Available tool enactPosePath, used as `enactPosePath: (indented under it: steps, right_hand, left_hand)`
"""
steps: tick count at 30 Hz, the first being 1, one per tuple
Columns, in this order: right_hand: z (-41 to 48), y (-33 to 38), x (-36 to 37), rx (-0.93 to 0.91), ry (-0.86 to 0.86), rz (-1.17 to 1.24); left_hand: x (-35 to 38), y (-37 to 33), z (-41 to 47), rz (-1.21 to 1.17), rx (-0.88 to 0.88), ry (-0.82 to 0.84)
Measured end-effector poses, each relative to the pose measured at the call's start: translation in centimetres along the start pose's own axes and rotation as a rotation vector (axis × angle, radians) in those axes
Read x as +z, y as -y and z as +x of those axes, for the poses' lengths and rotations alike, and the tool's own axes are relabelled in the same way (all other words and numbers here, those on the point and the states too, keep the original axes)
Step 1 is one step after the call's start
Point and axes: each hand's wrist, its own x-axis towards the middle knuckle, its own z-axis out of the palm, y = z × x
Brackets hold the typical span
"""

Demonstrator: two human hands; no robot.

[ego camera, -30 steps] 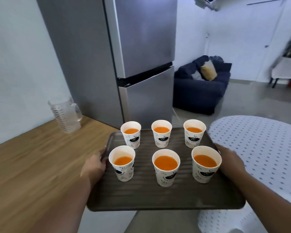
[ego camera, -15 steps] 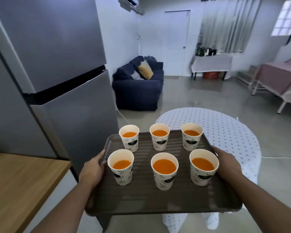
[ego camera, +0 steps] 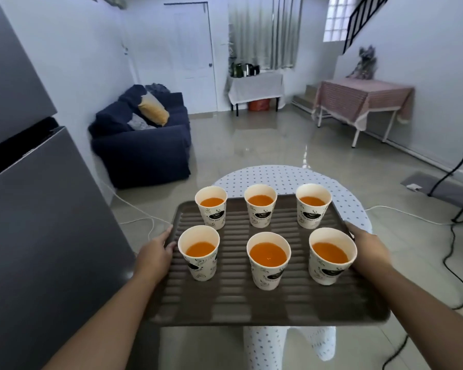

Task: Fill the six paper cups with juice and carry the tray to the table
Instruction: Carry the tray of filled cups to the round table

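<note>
Tray (ego camera: 251, 311) farther from fridge (ego camera: 51, 236) now, left fingers (ego camera: 168, 233), right fingers (ego camera: 352, 227) around its rims

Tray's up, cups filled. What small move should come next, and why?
Probably a level step toward the dotted table just ahead: left hand and right hand grip the tray by its edges, and all six cups hold juice.

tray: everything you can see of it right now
Dark brown rectangular tray, rounded corners, raised rim, ribbed floor, plastic by its look. Held roughly level in the air: left hand grips its left edge, right hand its right. Six paper cups of orange juice stand upright on it, two rows of three. A polka-dot table shows beyond and beneath it.
</note>
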Motion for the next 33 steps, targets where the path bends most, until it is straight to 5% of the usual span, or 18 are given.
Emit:
enactPosePath:
  steps: [19,33]
  right_hand:
    - [24.7,-3.0,3.9,0.117,-0.032,0.013]
    - [38.7,-4.2,13.0,0.226,-0.011,-0.036]
  left_hand:
    - [13.7,-10.9,21.7,0.033,0.030,0.071]
    - [26.8,-11.3,37.3,0.064,0.008,0.135]
